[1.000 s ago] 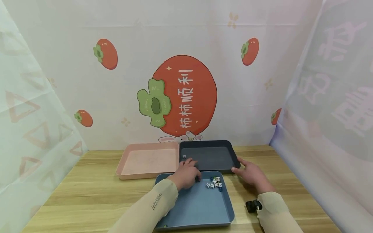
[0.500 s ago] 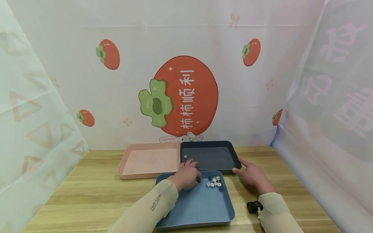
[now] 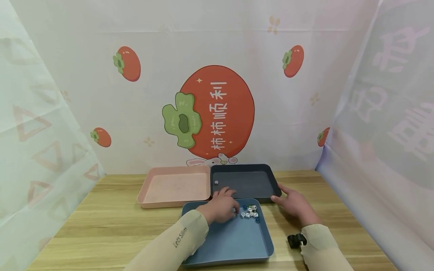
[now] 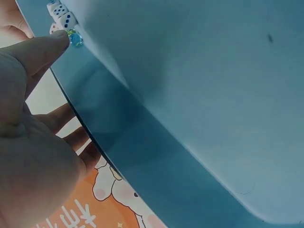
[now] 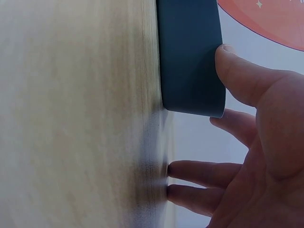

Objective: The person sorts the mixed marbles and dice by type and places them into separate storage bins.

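Observation:
My left hand (image 3: 222, 206) is over the far edge of a blue tray (image 3: 234, 244), fingers relaxed. In the left wrist view its thumb (image 4: 50, 45) comes right up to a translucent blue die (image 4: 76, 39), with white dice (image 4: 64, 18) just beyond; its other fingers hang outside the tray's rim. The head view has these white dice (image 3: 250, 214) and a few dark blue ones heaped at the tray's far right. At the near right corner of a dark navy tray (image 3: 247, 180), my right hand (image 3: 295, 205) grips the wall, thumb (image 5: 237, 71) on the rim and index finger behind.
A pink tray (image 3: 176, 186) stands left of the navy one, touching or nearly so. One small die (image 3: 216, 183) lies inside the navy tray's left side. A black wrist device (image 3: 296, 241) sits at the right sleeve. Printed cloth (image 3: 217, 37) walls in the wooden table (image 3: 101, 218).
My left hand has shifted slightly right, closer to the heap of dice. My right hand keeps its place on the navy tray's corner. The head view has drifted a little.

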The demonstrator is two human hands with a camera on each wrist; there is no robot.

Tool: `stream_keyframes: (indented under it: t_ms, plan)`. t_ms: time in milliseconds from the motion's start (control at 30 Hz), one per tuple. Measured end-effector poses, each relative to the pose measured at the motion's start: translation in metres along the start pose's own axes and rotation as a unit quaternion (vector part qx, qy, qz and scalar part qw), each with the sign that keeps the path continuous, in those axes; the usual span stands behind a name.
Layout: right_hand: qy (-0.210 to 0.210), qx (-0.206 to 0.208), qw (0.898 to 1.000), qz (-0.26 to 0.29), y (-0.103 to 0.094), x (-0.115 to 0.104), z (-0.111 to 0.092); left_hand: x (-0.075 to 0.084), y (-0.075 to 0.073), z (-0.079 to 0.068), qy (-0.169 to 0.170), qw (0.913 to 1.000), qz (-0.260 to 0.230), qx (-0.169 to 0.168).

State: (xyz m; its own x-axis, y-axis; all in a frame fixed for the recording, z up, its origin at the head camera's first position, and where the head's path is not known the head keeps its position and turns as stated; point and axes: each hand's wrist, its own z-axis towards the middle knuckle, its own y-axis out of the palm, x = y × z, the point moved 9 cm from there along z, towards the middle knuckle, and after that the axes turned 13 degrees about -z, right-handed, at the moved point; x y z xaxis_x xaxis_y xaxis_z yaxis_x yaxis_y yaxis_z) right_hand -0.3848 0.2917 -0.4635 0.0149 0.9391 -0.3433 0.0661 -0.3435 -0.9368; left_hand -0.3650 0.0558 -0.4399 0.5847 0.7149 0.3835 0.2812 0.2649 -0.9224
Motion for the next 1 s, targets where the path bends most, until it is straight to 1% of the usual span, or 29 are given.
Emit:
stream_keyframes:
  t_ms: [167,433,567,733,833,1000]
  plan:
    - [-0.003,0.002,1.000,0.001,-0.001,-0.001,0.000,-0.001,-0.005,-0.001,-0.004,0.9999,-0.012,0.009]
    - [-0.004,0.000,1.000,-0.002,-0.001,-0.001,0.000,-0.006,-0.012,-0.004,-0.014,0.9993,-0.026,0.023]
    - [-0.001,-0.003,1.000,-0.004,0.000,-0.001,-0.001,-0.011,-0.016,-0.005,-0.020,0.9985,-0.043,0.028]
    - [-0.005,0.000,1.000,-0.004,-0.002,-0.002,-0.003,-0.022,-0.023,-0.006,-0.033,0.9966,-0.064,0.040]
    - [-0.005,0.001,1.000,-0.005,-0.002,-0.003,-0.003,-0.031,-0.031,-0.007,-0.040,0.9953,-0.072,0.051]
    - [-0.002,-0.001,1.000,-0.004,-0.001,-0.001,-0.001,-0.050,-0.047,-0.009,-0.059,0.9934,-0.072,0.067]
